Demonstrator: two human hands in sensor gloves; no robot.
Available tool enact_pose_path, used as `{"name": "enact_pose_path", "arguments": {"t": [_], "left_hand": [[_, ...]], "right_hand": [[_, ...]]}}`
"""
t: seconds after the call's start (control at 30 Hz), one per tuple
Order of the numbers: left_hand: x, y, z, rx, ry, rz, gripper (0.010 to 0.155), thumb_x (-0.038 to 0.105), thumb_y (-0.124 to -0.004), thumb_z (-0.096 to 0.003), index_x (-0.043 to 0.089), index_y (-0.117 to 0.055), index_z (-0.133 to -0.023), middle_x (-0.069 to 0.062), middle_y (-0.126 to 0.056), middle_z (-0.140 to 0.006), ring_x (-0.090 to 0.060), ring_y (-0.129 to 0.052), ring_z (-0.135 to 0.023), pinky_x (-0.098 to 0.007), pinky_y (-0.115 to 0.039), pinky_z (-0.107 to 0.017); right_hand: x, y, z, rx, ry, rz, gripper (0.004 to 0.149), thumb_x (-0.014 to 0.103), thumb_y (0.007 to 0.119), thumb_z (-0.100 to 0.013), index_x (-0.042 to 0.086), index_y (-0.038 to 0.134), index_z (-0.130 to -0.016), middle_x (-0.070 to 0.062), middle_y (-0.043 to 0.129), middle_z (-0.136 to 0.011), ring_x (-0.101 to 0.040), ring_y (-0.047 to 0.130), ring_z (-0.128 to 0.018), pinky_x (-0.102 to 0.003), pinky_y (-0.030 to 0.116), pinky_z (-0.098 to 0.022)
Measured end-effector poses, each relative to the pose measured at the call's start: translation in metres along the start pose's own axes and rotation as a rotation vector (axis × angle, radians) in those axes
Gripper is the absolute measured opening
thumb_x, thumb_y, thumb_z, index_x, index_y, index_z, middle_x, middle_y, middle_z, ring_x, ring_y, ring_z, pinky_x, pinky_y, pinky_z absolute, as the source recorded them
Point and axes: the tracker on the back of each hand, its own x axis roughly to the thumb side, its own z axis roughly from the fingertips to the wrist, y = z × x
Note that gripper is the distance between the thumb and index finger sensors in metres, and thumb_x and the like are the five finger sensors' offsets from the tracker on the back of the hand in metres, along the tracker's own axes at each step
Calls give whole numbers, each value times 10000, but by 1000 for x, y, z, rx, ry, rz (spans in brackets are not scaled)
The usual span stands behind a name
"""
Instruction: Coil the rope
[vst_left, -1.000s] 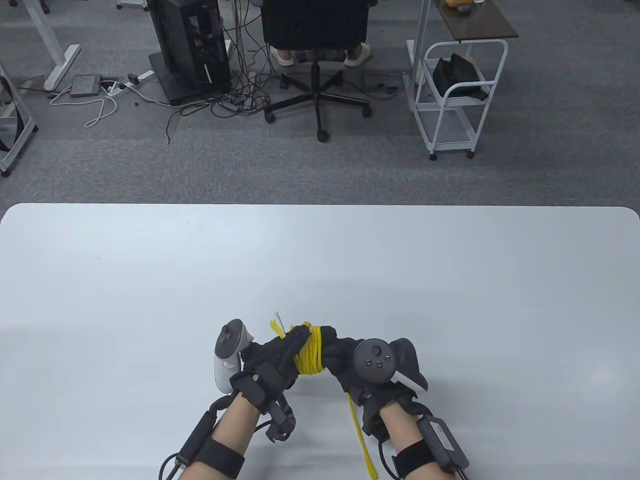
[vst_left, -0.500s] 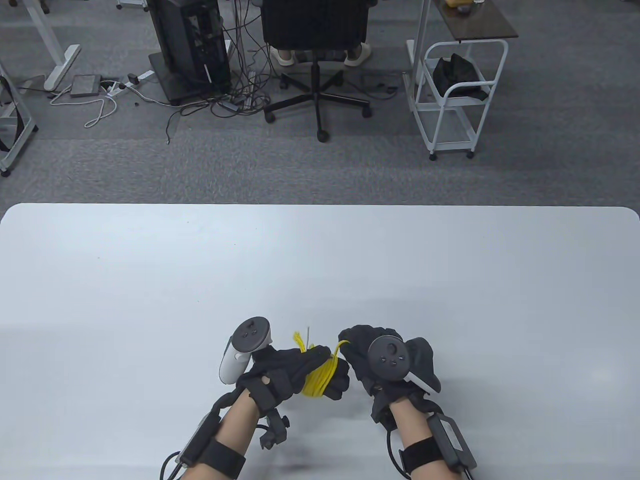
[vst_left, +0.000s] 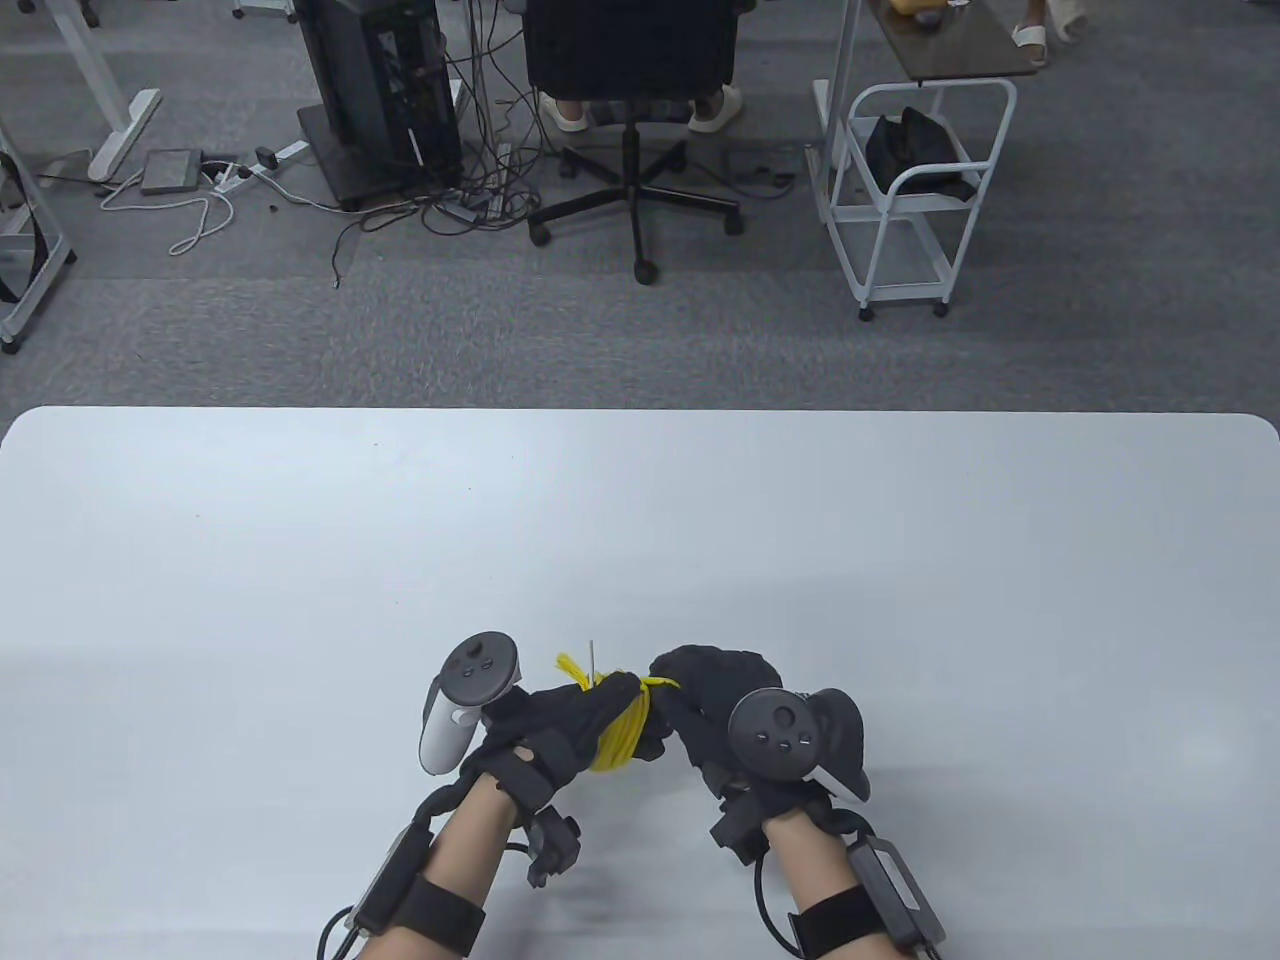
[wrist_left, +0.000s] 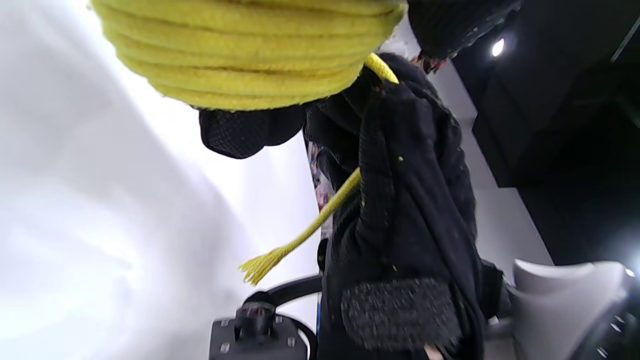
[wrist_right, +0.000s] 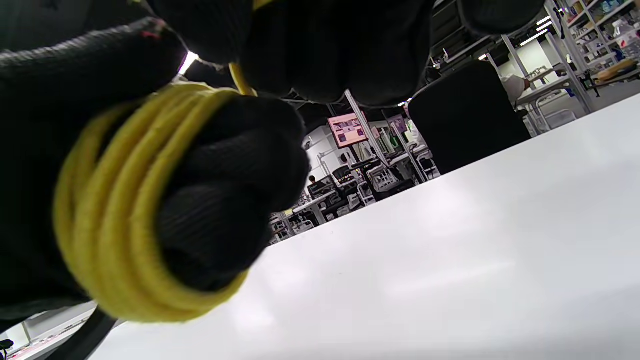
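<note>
A yellow rope (vst_left: 622, 732) is wound in several turns around the fingers of my left hand (vst_left: 590, 715), which holds the coil above the white table (vst_left: 300, 560) near its front edge. A frayed rope end (vst_left: 572, 667) sticks up beside the coil. My right hand (vst_left: 700, 690) is closed just right of the coil and pinches a short stretch of rope that leads into it. In the left wrist view the coil (wrist_left: 250, 55) fills the top and a loose frayed tail (wrist_left: 260, 265) hangs below the right glove (wrist_left: 410, 200). The right wrist view shows the coil (wrist_right: 125, 210) around the left fingers.
Beyond the table's far edge are an office chair (vst_left: 630, 80) with a seated person, a computer tower (vst_left: 385, 90) with cables, and a white cart (vst_left: 910, 190). Both hands sit low at the table's front centre.
The long rope tail that lay on the table by my right wrist is gone from there. My right hand moved off the coil, then came back close to it. The left hand shifted slightly.
</note>
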Motion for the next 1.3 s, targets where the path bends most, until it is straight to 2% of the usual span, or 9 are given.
{"name": "enact_pose_path", "arguments": {"t": [0.27, 0.67, 0.9, 1.13, 1.3], "left_hand": [[3, -1, 4, 157, -46, 30, 641, 514, -582, -621, 71, -710, -1067, -237, -850, -1008, -344, -940, -827, -394, -723, -642], [3, 2, 7, 270, -23, 40, 646, 538, -745, -566, 107, -721, -1047, -193, -883, -989, -296, -969, -811, -370, -752, -631], [2, 8, 9, 340, 17, -22, 628, 473, -839, -533, 103, -738, -1030, -176, -925, -951, -269, -1008, -772, -355, -791, -600], [4, 11, 9, 355, 18, -134, 521, 384, -824, -555, 119, -776, -1001, -154, -975, -900, -239, -1048, -723, -339, -823, -572], [10, 11, 11, 376, -28, -237, 508, 372, -804, -565, 142, -758, -1015, -137, -951, -933, -231, -1030, -760, -331, -811, -599]], "right_hand": [[18, 4, 3, -17, -74, 87, 431, 359, 694, -585, 116, 725, -940, -188, 777, -944, -441, 816, -796, -706, 555, -641], [34, 13, 7, 12, -158, 199, 407, 422, 751, -558, 140, 819, -845, -155, 865, -861, -417, 881, -722, -687, 589, -633], [36, 23, 4, 175, -194, 166, 423, 383, 725, -578, 118, 780, -903, -179, 817, -919, -439, 843, -773, -702, 566, -641], [36, 28, 2, 260, -194, 150, 428, 381, 702, -588, 122, 759, -924, -180, 788, -948, -444, 824, -799, -707, 556, -645], [23, 26, 0, 332, -152, 103, 493, 473, 672, -587, 137, 748, -940, -182, 768, -978, -453, 805, -822, -715, 546, -649]]}}
